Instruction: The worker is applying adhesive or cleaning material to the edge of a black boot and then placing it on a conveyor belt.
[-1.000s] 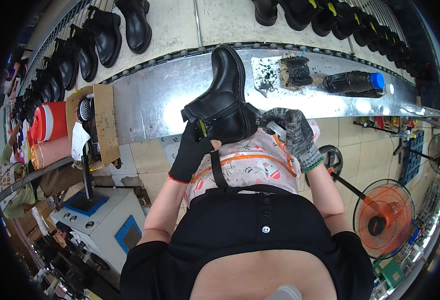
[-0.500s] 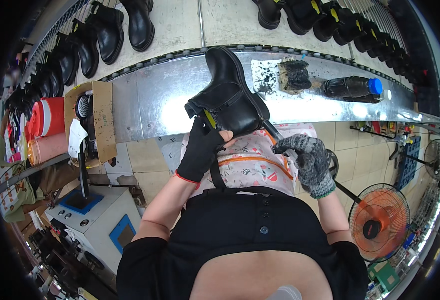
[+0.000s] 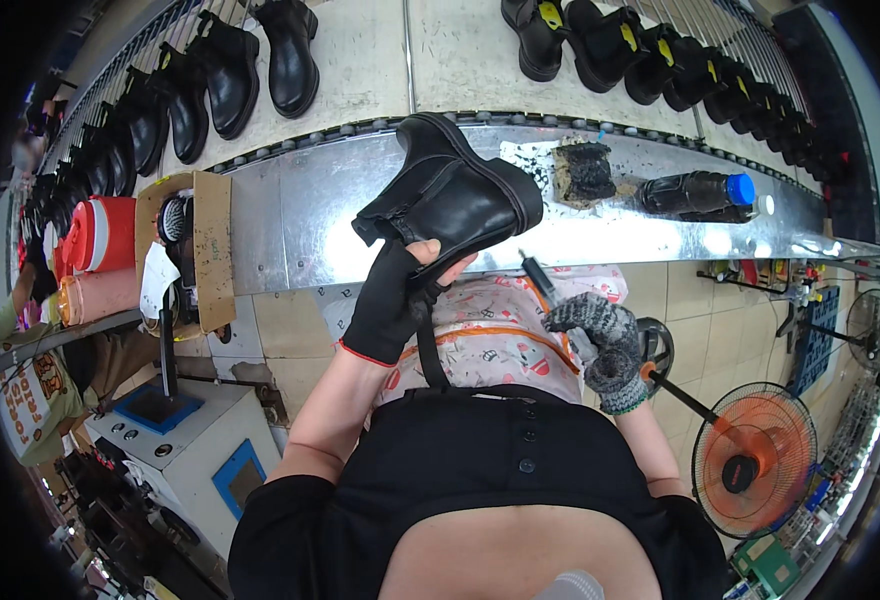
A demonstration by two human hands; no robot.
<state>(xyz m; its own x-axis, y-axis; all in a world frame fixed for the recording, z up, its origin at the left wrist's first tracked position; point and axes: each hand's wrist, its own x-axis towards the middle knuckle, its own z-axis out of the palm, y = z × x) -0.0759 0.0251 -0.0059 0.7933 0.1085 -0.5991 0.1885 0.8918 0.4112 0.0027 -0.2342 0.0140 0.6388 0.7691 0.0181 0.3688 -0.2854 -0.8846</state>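
Note:
A black leather ankle boot is held tilted over the front edge of the metal ledge, its toe and sole edge turned toward the right. My left hand, in a black fingerless glove with a red cuff, grips the boot by its shaft; thumb and fingertips are bare. In a grey knitted glove, my right hand is closed round a slim pen-like tool with a dark front end. That tip points up toward the boot, a small gap away from it. I cannot make out the tool's exact kind.
On the metal ledge lie a blackened sponge and a dark bottle with a blue cap. Black boots line the conveyor beyond. A cardboard box stands left; an orange fan is at right.
The boot has tilted and turned in my left hand, so its sole edge shows more at the right. My right hand has drawn the tool away from the boot.

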